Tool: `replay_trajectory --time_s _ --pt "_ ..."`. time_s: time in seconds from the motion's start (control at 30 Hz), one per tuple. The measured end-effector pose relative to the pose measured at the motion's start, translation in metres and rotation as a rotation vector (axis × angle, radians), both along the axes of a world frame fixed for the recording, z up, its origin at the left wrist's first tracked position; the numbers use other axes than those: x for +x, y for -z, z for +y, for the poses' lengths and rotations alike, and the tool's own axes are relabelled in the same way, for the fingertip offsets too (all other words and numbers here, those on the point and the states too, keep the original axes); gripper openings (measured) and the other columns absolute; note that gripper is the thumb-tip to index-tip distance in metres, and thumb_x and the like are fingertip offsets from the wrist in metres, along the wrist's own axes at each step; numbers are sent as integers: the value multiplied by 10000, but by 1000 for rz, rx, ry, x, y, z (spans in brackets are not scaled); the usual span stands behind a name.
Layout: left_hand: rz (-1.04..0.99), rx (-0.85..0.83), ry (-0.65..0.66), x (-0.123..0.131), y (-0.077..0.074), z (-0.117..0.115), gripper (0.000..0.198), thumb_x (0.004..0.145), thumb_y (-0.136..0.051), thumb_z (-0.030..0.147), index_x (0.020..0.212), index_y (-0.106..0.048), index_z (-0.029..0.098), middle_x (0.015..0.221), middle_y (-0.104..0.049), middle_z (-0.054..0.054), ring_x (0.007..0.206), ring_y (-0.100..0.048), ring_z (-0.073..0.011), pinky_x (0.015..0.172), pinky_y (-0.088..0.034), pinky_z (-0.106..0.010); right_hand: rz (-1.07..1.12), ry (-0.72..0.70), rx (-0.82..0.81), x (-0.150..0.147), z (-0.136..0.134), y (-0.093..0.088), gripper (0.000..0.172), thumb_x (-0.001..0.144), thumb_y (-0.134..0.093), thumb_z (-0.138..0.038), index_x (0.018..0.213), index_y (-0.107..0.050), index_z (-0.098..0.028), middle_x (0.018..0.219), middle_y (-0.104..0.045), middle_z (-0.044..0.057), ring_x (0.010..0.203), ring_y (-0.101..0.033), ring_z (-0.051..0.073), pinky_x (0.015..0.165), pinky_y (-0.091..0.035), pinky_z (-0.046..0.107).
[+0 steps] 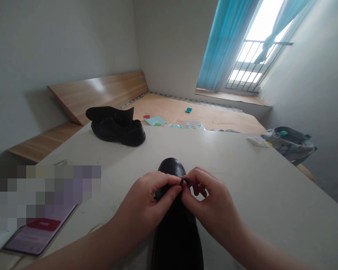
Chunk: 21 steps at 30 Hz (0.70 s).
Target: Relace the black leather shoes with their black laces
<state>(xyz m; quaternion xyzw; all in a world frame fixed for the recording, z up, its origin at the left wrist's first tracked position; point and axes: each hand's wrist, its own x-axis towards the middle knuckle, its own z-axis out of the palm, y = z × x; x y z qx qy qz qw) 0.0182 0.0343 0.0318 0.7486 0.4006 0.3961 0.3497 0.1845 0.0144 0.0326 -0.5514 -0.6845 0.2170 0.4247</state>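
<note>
A black leather shoe (175, 236) lies on the white table in front of me, its rounded toe pointing away. Over its front part, my left hand (146, 197) pinches a short black shoelace (182, 182) between thumb and forefinger. My right hand (211, 193) meets it from the other side, thumb and forefinger closed on the lace too, with the remaining fingers curled. The fingertips of both hands almost touch and hide most of the lace. Farther back on the left stands a second black shoe (118, 131), with a dark flat piece (105, 112) resting on top of it.
On the left of the white table (228, 225) lies a phone (42, 228), partly blurred out. A small clear packet (257, 141) is near the right back edge, beside a bag (293, 144). Behind the table is a bed (169, 103) with small packets on it.
</note>
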Motion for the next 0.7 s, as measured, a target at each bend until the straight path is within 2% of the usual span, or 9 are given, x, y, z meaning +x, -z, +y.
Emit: replay_trajectory --time_s 0.2,0.4,0.47,0.57,0.7 --pt "-102 -16 -42 -1 -1 0 102 824 -682 229 857 -767 274 794 -752 48 740 -688 -141 704 -499 -239 210 -25 -110 -3 2 1 113 746 -541 -222 635 -528 -203 609 -527 -23 552 -459 116 504 -398 236" --pt "-91 -50 -91 3 3 0 73 813 -693 222 825 -756 255 816 -746 23 781 -684 -172 741 -510 -282 226 -22 -165 -1 -1 4 120 781 -554 -246 671 -544 -201 642 -542 -12 583 -471 127 532 -412 259" --pt "-76 -15 -116 4 6 -2 67 817 -698 226 840 -750 263 827 -743 24 805 -673 -176 763 -509 -294 205 -26 -134 0 -3 5 99 795 -553 -221 698 -563 -199 665 -552 -13 581 -469 120 533 -409 253" --pt "-54 77 -142 6 9 -6 111 823 -692 206 890 -739 281 847 -738 32 848 -654 -174 795 -504 -305 171 -11 3 1 -5 7 76 801 -567 -164 740 -584 -206 689 -562 -24 580 -468 110 527 -404 234" --pt "-64 122 -160 7 10 -7 110 822 -685 195 878 -725 281 821 -730 52 812 -647 -156 789 -505 -299 155 -18 99 0 -7 9 114 838 -588 -131 770 -619 -218 701 -561 -29 590 -475 107 519 -405 221"
